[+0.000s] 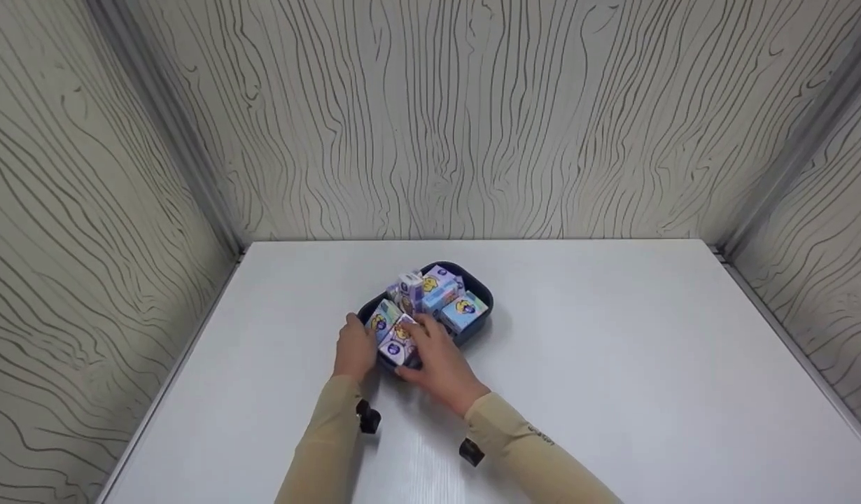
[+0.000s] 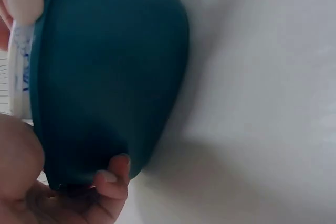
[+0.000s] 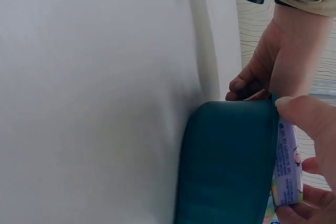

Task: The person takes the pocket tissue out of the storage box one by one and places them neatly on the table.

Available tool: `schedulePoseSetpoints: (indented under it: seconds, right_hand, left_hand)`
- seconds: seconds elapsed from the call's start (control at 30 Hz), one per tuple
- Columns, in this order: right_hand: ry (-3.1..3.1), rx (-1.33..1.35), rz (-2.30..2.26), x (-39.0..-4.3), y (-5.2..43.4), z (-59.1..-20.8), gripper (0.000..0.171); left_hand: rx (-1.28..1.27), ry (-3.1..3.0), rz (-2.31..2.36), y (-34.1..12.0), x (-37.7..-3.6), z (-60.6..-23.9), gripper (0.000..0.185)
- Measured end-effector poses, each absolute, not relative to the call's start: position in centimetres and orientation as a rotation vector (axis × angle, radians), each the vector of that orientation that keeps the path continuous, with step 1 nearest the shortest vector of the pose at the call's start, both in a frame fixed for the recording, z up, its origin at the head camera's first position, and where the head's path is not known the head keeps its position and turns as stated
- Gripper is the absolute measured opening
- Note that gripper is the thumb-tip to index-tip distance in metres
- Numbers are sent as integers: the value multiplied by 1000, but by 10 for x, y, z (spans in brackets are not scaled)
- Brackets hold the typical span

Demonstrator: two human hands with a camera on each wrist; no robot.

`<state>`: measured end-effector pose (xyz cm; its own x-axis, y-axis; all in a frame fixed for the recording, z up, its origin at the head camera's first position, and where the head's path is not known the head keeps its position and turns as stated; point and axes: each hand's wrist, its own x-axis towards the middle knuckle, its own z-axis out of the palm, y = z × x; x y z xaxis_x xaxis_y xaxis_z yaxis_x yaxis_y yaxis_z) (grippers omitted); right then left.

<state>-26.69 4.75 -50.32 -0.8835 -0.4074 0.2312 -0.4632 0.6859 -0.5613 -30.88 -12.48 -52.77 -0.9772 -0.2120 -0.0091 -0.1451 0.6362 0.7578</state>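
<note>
Amid other boxes [image 1: 465,309], right fingers [image 1: 423,337] clasp a purple box [image 1: 395,348], left fingers [image 2: 112,188] the tub [image 2: 110,77].

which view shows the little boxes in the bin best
The head view: looking down, it shows several cartoon-printed boxes inside the bin. The left wrist view shows just a narrow strip of one; the right wrist view, one purple side and slivers of colourful packaging.
</note>
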Motion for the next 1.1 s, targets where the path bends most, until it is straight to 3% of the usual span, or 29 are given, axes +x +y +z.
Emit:
schedulePoseSetpoints:
  seconds: [0.2,0.53,1.1]
  right_hand:
    - [-2789,731,972,-268,50,-496,67]
    - [-2716,725,974,-270,59,-486,74]
    - [-2623,595,949,-269,134,-469,70]
  left_hand:
    - [318,-2782,-1266,-122,-312,-523,46]
    - [324,-2755,-1269,-115,-315,-526,46]
    - [329,-2789,-1277,-121,-309,-528,49]
